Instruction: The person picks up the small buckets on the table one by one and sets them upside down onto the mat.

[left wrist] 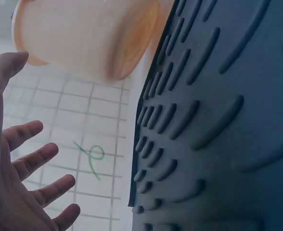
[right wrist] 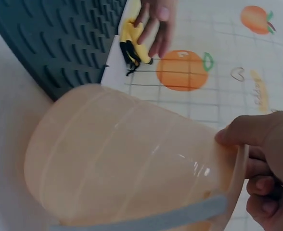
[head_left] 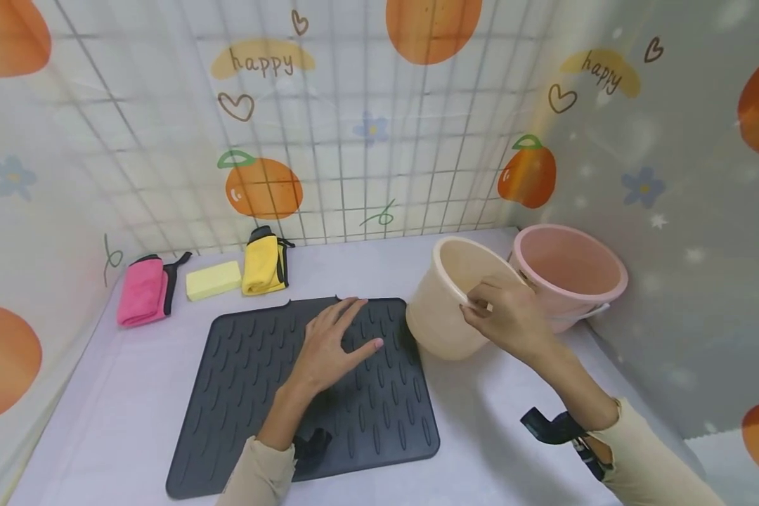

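Note:
My right hand pinches the rim of a cream plastic bucket, thumb outside and fingers inside. The bucket leans a little and stands by the right edge of a dark ribbed rubber mat. Its grey handle crosses the lower part of the right wrist view. Above the mat hovers my left hand, fingers spread, holding nothing. In the left wrist view those fingers are apart from the bucket.
A pink bucket stands behind and right of the cream one. Along the back left lie a folded pink cloth, a pale yellow sponge and a folded yellow cloth. A printed curtain hangs behind.

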`<state>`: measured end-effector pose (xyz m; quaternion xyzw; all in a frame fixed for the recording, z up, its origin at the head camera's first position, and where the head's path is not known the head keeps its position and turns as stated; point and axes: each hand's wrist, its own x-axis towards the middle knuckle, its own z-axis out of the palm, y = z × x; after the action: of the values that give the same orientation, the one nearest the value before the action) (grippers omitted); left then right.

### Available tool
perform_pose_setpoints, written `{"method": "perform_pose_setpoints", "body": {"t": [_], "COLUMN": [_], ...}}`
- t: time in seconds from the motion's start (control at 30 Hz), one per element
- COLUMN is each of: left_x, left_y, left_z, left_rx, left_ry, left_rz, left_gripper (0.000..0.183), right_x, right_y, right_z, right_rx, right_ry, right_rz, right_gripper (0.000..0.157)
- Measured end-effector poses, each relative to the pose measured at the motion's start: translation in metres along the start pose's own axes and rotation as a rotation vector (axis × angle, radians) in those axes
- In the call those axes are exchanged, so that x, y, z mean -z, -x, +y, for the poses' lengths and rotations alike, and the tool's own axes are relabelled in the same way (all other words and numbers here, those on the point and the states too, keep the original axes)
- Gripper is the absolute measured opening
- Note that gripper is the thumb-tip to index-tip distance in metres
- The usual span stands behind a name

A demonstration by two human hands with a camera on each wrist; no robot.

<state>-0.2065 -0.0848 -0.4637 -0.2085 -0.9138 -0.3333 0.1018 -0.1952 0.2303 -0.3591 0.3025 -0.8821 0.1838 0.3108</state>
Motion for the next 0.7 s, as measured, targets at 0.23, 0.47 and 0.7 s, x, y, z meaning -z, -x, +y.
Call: {"method": "perform_pose_setpoints", "body": {"t": [0.23, 0.47, 0.7], "left_x": [0.001, 0.003, 0.006], "left_y": [-0.005, -0.009, -0.009], "left_z": [0.005, 0.008, 0.012], "left_rx": [-0.007, 0.021, 0.033], "left_ry": [0.031, 0.095, 0.172], "left_rz": [0.003, 0.009, 0.001], "left_gripper": [0.084, 0.089, 0.087], "right_x": [0.015, 0.02, 0.018], "right_y": [0.0, 0.0, 0.002], "right_z": [-0.002, 0.0, -0.005], "right_rx": [-0.142, -0.166, -0.329], "right_ry": [-0.084, -0.169, -0.28], "right_rz": [0.034, 0.161, 0.26], "right_gripper": [0.012, 0.011, 0.012]}}
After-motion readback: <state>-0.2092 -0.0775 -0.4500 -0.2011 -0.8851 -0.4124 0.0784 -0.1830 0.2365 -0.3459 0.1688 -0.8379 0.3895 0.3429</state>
